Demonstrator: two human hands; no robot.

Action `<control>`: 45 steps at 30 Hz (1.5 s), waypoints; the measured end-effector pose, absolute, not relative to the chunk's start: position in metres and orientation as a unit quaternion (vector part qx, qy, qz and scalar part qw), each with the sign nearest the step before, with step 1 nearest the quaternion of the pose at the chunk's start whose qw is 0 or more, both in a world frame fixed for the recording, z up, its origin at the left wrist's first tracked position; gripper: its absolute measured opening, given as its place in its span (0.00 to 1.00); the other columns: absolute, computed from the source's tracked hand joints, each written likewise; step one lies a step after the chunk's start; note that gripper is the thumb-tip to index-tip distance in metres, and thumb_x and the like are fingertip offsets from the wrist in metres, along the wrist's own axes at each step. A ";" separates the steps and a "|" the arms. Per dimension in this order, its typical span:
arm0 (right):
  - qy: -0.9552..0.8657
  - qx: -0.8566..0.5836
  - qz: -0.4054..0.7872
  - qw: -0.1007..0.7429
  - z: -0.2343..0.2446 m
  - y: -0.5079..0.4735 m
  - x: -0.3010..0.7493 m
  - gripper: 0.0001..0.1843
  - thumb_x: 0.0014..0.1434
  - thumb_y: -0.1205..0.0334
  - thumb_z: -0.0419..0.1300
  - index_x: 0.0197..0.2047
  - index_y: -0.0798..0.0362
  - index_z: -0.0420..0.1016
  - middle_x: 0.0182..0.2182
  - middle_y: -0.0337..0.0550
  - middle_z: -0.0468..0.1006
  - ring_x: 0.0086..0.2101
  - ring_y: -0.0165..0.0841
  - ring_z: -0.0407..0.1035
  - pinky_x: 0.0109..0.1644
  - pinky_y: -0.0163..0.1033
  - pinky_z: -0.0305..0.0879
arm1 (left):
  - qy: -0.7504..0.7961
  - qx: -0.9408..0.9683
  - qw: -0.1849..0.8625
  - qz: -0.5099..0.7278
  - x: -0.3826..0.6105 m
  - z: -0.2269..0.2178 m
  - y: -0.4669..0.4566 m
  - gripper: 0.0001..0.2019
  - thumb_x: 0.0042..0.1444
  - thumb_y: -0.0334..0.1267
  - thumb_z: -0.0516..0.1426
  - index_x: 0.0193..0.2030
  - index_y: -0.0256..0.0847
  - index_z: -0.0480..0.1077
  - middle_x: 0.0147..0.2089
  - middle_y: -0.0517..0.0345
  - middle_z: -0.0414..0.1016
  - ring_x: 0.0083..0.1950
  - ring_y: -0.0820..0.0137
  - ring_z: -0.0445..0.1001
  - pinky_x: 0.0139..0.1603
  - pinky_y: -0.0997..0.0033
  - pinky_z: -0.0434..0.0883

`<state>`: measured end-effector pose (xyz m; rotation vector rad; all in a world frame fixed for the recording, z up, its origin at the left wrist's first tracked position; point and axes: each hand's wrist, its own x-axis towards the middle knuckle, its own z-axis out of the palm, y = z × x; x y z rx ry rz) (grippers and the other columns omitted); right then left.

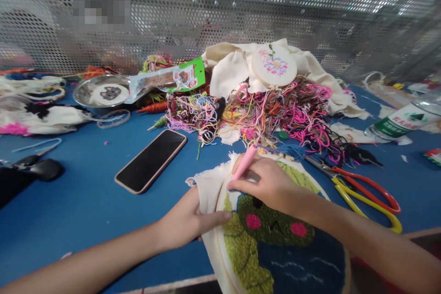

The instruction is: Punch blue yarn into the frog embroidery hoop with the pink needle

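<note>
My right hand (270,183) is closed around a pink punch needle (245,161), held over the upper left part of an embroidery hoop (217,239). Its tip is hidden behind my fingers. Stretched in the hoop is cloth worked with yellow-green leaves, a dark green shape with two pink spots (253,221), and a dark blue area with pale wavy lines (303,266). My left hand (189,220) grips the hoop's left edge, thumb on top of the stitching and fingers underneath. Loose white cloth (208,190) with a frayed edge hangs over that hand.
A phone (151,161) lies left of the hoop. Orange-and-yellow scissors (361,193) rest at right, near a plastic bottle (403,119). Tangled yarn (275,110) heaps behind, with a smaller hoop (274,64) on cream cloth. A metal bowl (81,92) stands at back left, before a perforated metal panel (193,9).
</note>
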<state>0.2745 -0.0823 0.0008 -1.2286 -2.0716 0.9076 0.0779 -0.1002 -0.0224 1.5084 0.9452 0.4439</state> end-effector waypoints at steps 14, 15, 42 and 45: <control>-0.730 -0.410 0.434 0.333 -0.003 -0.094 0.287 0.11 0.63 0.59 0.51 0.34 0.54 0.72 0.33 0.41 0.75 0.34 0.28 0.70 0.37 0.34 0.65 | 0.402 0.685 0.582 0.173 0.081 -0.012 -0.102 0.23 0.55 0.43 0.57 0.56 0.39 0.62 0.51 0.55 0.72 0.52 0.62 0.70 0.55 0.64 0.66; -0.735 -0.411 0.414 0.346 -0.004 -0.095 0.287 0.11 0.63 0.60 0.52 0.33 0.54 0.72 0.33 0.42 0.75 0.35 0.29 0.70 0.38 0.34 0.65 | 0.405 0.684 0.582 0.172 0.081 -0.012 -0.102 0.24 0.55 0.43 0.57 0.57 0.39 0.62 0.51 0.54 0.73 0.52 0.62 0.70 0.55 0.65 0.66; -0.813 -0.413 0.257 0.321 -0.006 -0.100 0.287 0.07 0.62 0.62 0.54 0.34 0.53 0.71 0.33 0.42 0.77 0.36 0.31 0.71 0.41 0.37 0.65 | 0.356 0.731 0.544 0.206 0.079 -0.022 -0.101 0.27 0.56 0.42 0.56 0.62 0.42 0.59 0.56 0.53 0.70 0.54 0.62 0.69 0.59 0.62 0.63; -0.792 -0.410 0.264 0.367 -0.008 -0.106 0.294 0.07 0.63 0.65 0.51 0.36 0.53 0.69 0.34 0.43 0.75 0.37 0.30 0.70 0.41 0.37 0.66 | 0.362 0.725 0.551 0.201 0.079 -0.022 -0.101 0.27 0.56 0.44 0.56 0.62 0.41 0.58 0.56 0.53 0.70 0.52 0.62 0.71 0.57 0.62 0.65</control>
